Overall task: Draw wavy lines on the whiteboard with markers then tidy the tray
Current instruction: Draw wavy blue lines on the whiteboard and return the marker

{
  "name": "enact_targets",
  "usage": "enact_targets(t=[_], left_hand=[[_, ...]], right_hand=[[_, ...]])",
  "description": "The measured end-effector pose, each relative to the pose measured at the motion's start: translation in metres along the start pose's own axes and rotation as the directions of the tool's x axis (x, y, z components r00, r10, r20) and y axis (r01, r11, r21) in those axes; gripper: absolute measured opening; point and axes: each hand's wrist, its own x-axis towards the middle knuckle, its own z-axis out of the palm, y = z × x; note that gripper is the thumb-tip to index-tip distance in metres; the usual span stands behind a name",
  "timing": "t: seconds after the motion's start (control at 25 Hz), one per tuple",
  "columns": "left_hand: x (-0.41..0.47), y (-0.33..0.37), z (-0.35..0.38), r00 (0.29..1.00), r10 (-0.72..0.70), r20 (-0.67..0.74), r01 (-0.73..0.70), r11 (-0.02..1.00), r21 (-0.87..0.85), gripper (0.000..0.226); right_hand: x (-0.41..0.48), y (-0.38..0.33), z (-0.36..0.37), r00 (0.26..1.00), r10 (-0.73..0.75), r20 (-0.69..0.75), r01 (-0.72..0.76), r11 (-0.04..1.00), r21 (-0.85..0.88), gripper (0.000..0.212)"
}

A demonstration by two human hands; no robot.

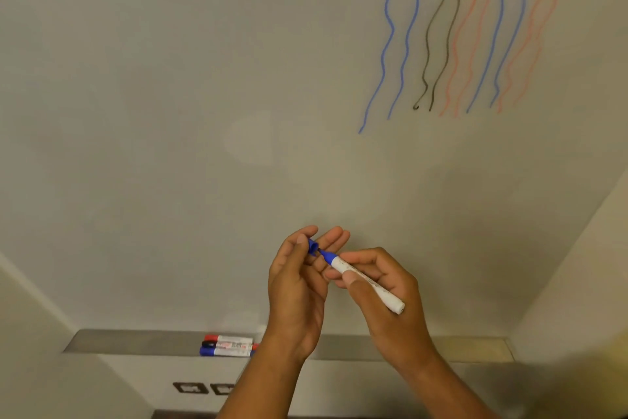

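- Four markers in my feed: three lie on the tray (136, 341) and one is in the hands.
- The three on the tray lie side by side, touching, caps to the left: a red-capped marker (228, 338) nearest the board, a black-capped marker (227, 345) in the middle, and a blue-capped marker (225, 352) at the front.
- One loose blue cap (312, 245), off its marker.
- On the whiteboard (170, 112), upper right, I count four blue wavy lines (389, 27) in two pairs and two black wavy lines (429, 34). The red wavy lines (470, 31) number at least four, and the rightmost ones overlap too much for a firm count.
- Two dark wall sockets (190, 387) sit below the tray.
- The board is pale and glossy. The tray is a grey ledge along its lower edge, with plain side walls closing in left and right.
- My left hand (295, 282) is raised, palm toward me, pinching the blue cap between thumb and fingers.
- My right hand (384, 323) grips the white barrel of the blue marker (384, 295), thumb on top, with the tip aimed up and left at the cap's mouth. I cannot tell whether the tip is inside.
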Motion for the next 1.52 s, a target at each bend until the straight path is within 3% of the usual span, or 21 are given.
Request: enact_targets(t=[0.32,0.88,1.24,1.36,1.52], left_hand=[[-0.021,-0.022,-0.014,0.995,-0.104,0.007,0.104,0.995,-0.003,0.03],[-0.04,-0.06,-0.042,0.98,-0.187,-0.064,0.189,0.982,0.029,0.025],[-0.041,-0.076,-0.032,0.98,-0.196,-0.045,0.198,0.98,0.027,0.025],[-0.04,-0.078,-0.038,0.979,-0.205,-0.013,0.206,0.978,0.04,0.026],[-0.035,-0.083,-0.061,0.978,-0.21,-0.022,0.211,0.974,0.079,0.03]], right_hand=[[-0.03,0.025,-0.004,0.997,0.078,0.002,-0.078,0.995,-0.067,0.017],[-0.066,0.048,0.0,0.985,0.17,0.024,-0.169,0.985,-0.037,0.02],[-0.071,0.049,-0.004,0.977,0.188,-0.101,-0.187,0.982,0.019,0.015],[-0.071,0.052,-0.008,0.975,0.207,-0.08,-0.206,0.978,0.024,0.016],[-0.073,0.055,-0.019,0.941,0.337,0.029,-0.338,0.94,0.039,0.026]])
